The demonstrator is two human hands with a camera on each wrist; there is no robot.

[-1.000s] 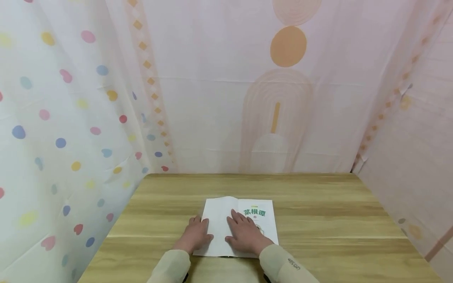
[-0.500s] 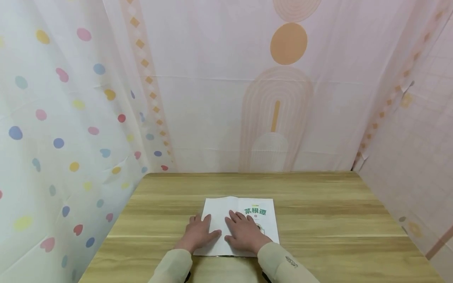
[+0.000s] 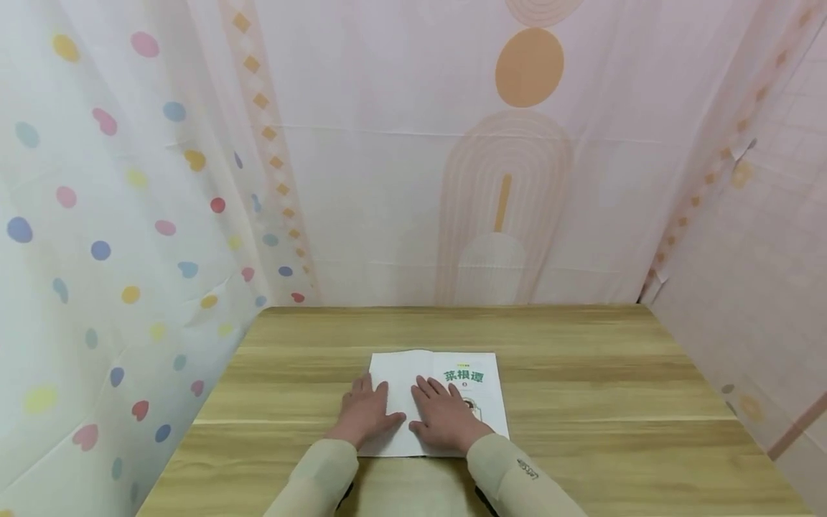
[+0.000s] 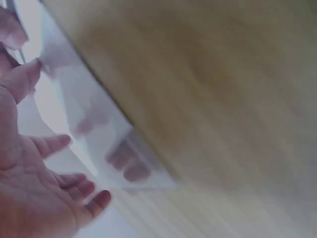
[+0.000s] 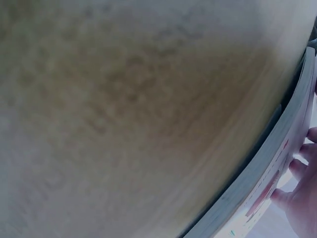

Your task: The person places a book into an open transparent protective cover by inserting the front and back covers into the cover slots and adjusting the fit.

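1. Fabric hangings (image 3: pixel 362 179), pale: hung at the rear and at both sides; coloured dots and hearts were printed at left, an arch and an orange disc at the rear.
2. Wooden table (image 3: pixel 594 373), light brown, streaked grain: placed before the rear cloth.
3. Book (image 3: pixel 403 370), one: laid spread on the table, midway across and close to the person; white pages were faced upward, and a thick block of page edges was shown in the right wrist view.
4. Sleeves, two, cream: worn on the left arm (image 3: pixel 316 481) and right arm (image 3: pixel 523 481); small dark lettering was borne by the latter.
5. Right hand (image 3: pixel 446 418): laid palm down, fingers extended, across the centre fold, both pages partly covered; nothing was gripped.
6. Left hand (image 3: pixel 364 411): held flat at the left page's outer edge, fingers spread, thumb extended inward over the paper; nothing was grasped.
7. Title (image 3: pixel 463 375), green characters: printed high on the right page.
8. Drawing (image 3: pixel 475 408): printed beneath, partly hidden by the right hand.
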